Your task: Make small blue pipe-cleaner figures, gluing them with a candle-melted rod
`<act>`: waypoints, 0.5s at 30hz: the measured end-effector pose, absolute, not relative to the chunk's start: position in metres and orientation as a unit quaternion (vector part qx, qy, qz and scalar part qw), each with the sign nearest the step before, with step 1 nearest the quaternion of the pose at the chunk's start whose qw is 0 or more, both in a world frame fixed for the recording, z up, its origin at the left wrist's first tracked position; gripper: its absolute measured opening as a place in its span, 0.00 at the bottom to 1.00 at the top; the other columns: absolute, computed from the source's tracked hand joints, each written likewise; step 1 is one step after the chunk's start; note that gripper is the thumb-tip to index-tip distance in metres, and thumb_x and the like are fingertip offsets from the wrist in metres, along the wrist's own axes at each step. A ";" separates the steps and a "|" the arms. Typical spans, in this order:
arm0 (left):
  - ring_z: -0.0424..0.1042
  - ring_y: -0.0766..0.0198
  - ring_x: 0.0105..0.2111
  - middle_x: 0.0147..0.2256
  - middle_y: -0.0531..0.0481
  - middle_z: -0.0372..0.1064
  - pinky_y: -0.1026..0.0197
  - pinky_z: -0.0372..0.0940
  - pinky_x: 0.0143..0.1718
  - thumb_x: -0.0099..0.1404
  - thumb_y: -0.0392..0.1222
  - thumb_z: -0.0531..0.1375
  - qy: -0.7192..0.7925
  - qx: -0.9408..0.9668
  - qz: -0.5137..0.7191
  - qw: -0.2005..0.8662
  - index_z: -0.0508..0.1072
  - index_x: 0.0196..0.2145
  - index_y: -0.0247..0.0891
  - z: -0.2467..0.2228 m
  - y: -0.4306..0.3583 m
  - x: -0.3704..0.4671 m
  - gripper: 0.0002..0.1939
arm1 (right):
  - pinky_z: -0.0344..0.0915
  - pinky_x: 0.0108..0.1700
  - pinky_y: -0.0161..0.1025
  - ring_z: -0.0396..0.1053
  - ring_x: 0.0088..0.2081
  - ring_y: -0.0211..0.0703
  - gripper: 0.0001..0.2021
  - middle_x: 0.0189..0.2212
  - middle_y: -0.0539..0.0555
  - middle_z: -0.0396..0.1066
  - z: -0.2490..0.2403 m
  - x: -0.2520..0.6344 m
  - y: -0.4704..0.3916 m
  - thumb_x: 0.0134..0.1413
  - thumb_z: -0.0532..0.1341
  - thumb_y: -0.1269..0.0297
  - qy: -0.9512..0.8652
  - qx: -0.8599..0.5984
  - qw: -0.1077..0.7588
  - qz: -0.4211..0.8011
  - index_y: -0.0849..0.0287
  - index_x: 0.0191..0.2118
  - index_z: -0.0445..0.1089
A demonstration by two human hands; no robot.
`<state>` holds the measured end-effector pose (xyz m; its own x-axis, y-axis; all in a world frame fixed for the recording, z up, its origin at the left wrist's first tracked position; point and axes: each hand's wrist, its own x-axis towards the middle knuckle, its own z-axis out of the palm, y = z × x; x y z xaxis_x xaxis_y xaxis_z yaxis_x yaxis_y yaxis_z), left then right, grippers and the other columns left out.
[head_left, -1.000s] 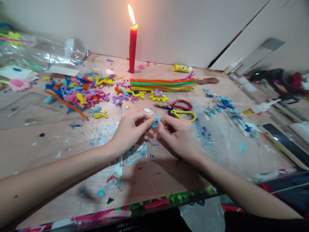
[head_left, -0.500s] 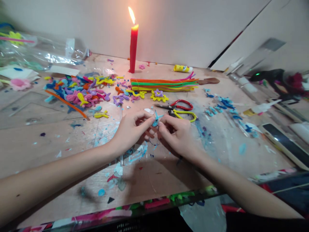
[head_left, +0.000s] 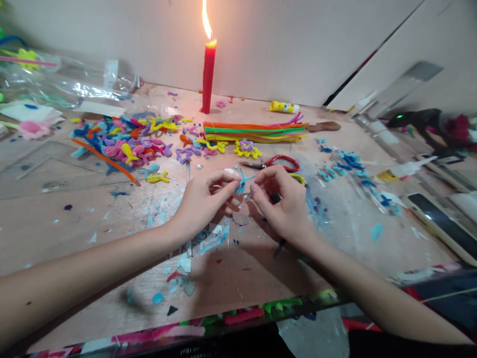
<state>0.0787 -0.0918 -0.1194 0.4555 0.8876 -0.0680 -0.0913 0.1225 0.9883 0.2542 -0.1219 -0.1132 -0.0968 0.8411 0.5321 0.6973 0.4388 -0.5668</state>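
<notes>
In the head view my left hand [head_left: 203,200] pinches a small light-blue pipe-cleaner piece [head_left: 243,183] between thumb and index finger, its thin ends sticking up and to the right. Just right of it is my right hand [head_left: 285,201], thumb and forefinger brought together. Anything between those fingertips is too small to make out. Behind the right hand lie red-handled scissors [head_left: 285,160]. A tool with yellow handles [head_left: 299,178] is mostly covered by that hand.
A lit red candle [head_left: 209,77] stands at the back. Bundled pipe cleaners [head_left: 257,131] lie before it, with a heap of bent colourful pieces [head_left: 128,144] to the left. Blue pieces [head_left: 348,160], a glue bottle [head_left: 402,170] and a phone [head_left: 439,221] are at right.
My right hand has moved slightly right and up, away from the light-blue piece, and now covers more of the yellow handles. The left hand keeps its pinch.
</notes>
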 end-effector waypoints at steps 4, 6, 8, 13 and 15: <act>0.77 0.64 0.26 0.30 0.48 0.75 0.65 0.72 0.25 0.65 0.47 0.63 0.378 0.568 0.376 0.627 0.74 0.38 0.35 -0.118 -0.093 0.078 0.12 | 0.63 0.33 0.38 0.65 0.31 0.38 0.03 0.33 0.52 0.69 -0.109 0.255 -0.123 0.60 0.58 0.70 -0.768 -0.484 0.419 0.031 0.56 0.39 0.67; 0.76 0.65 0.25 0.30 0.48 0.75 0.65 0.72 0.25 0.65 0.47 0.63 0.381 0.584 0.381 0.607 0.75 0.38 0.35 -0.117 -0.094 0.078 0.12 | 0.63 0.34 0.38 0.65 0.31 0.38 0.04 0.32 0.52 0.69 -0.107 0.255 -0.123 0.60 0.58 0.71 -0.782 -0.471 0.408 0.020 0.55 0.39 0.68; 0.75 0.66 0.25 0.30 0.49 0.75 0.66 0.72 0.25 0.65 0.46 0.63 0.376 0.587 0.393 0.599 0.75 0.37 0.35 -0.117 -0.094 0.078 0.11 | 0.63 0.33 0.38 0.64 0.30 0.38 0.03 0.31 0.51 0.69 -0.106 0.255 -0.123 0.59 0.59 0.70 -0.783 -0.469 0.407 0.021 0.56 0.38 0.68; 0.76 0.66 0.27 0.33 0.49 0.75 0.67 0.73 0.27 0.64 0.44 0.64 0.376 0.576 0.402 0.604 0.74 0.38 0.35 -0.118 -0.092 0.078 0.10 | 0.63 0.31 0.37 0.66 0.28 0.37 0.01 0.30 0.51 0.71 -0.109 0.255 -0.123 0.58 0.60 0.68 -0.777 -0.497 0.382 0.056 0.57 0.36 0.67; 0.77 0.66 0.28 0.33 0.49 0.75 0.65 0.74 0.28 0.63 0.44 0.64 0.375 0.563 0.400 0.618 0.74 0.38 0.35 -0.118 -0.092 0.078 0.10 | 0.63 0.32 0.37 0.66 0.28 0.37 0.01 0.29 0.51 0.71 -0.110 0.256 -0.122 0.59 0.59 0.68 -0.784 -0.493 0.374 0.048 0.57 0.36 0.68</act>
<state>0.0782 -0.0920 -0.1176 0.3992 0.9168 -0.0137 -0.0712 0.0459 0.9964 0.2556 -0.1225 -0.1098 -0.2333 0.8097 0.5384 0.7372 0.5084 -0.4451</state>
